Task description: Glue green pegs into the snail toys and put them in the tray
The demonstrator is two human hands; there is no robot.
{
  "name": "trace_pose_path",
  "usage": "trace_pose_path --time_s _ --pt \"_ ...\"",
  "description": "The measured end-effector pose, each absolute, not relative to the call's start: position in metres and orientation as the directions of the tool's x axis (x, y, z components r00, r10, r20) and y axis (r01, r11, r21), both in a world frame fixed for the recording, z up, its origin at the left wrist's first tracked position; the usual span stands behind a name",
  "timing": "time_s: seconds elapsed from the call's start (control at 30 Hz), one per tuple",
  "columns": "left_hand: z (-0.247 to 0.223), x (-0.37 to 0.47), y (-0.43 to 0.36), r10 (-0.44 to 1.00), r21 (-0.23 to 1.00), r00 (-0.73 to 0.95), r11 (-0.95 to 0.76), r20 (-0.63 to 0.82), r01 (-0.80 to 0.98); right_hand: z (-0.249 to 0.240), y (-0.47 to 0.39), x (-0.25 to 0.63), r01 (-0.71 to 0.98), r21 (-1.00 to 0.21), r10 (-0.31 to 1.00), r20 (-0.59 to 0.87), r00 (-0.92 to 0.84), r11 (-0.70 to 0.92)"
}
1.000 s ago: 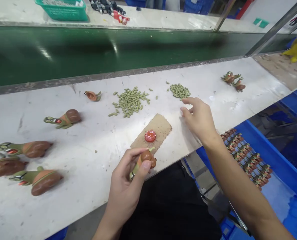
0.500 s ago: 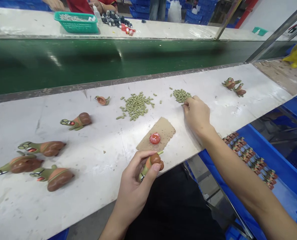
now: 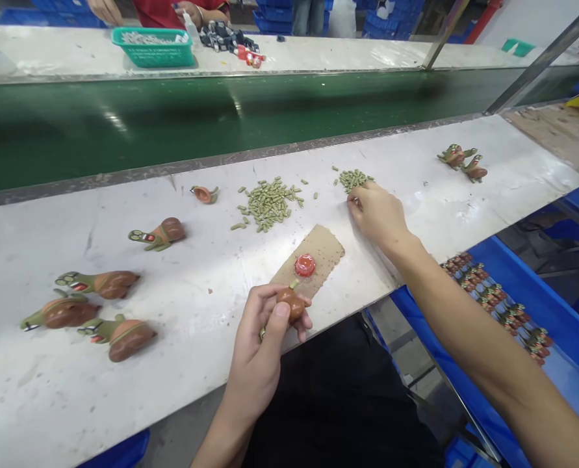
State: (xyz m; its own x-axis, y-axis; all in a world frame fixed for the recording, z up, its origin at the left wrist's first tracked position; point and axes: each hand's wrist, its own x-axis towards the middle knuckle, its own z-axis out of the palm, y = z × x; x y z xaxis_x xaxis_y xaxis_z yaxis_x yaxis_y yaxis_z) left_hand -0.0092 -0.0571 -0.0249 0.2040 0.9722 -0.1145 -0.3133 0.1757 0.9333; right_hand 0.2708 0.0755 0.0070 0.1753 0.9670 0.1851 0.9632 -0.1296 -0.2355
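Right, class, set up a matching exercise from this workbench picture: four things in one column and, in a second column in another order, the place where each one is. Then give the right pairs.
Things:
1. red cap
2. green basket
3. snail toy
4. right hand

Places:
A. across the green belt, on the far table
B. gripped in the left hand
C. on the cardboard piece
D. at the smaller pile of green pegs

Pairs: 1-C, 2-A, 3-B, 4-D
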Motion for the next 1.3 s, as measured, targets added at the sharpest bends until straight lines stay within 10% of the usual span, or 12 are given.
trace_pose_path --time_s 0.3,0.43,0.63,0.87,1.13,1.3 --pt "-0.009 -0.013 -0.056 0.952 0.871 0.197 0.296 -0.234 -0.392 0.021 0.047 0.25 0.81 -0.584 0.948 0.228 0.222 -0.049" --pt "0.0 -0.007 -0.054 0.956 0.873 0.214 0.276 -0.203 -0.402 0.031 -0.007 0.215 0.224 -0.967 0.983 0.145 0.111 0.118" --pt "0.005 0.01 -0.055 0.944 0.851 0.292 0.278 -0.156 -0.446 0.029 -0.056 0.186 -0.175 -0.972 0.988 0.153 0.021 0.154" --pt "-0.003 0.013 -0.055 0.964 0.878 0.234 0.22 -0.128 -0.424 0.025 -0.06 0.186 -0.07 -0.979 0.982 0.188 0.029 0.19" --pt "0.0 0.01 -0.057 0.99 0.959 0.071 0.137 -0.123 -0.246 0.027 -0.059 0.193 -0.074 -0.991 0.994 -0.108 -0.031 -0.11" --pt "-0.008 0.002 -0.061 1.0 0.999 -0.013 -0.013 0.013 0.038 0.027 -0.048 0.201 0.247 -0.965 0.995 0.097 0.038 0.085"
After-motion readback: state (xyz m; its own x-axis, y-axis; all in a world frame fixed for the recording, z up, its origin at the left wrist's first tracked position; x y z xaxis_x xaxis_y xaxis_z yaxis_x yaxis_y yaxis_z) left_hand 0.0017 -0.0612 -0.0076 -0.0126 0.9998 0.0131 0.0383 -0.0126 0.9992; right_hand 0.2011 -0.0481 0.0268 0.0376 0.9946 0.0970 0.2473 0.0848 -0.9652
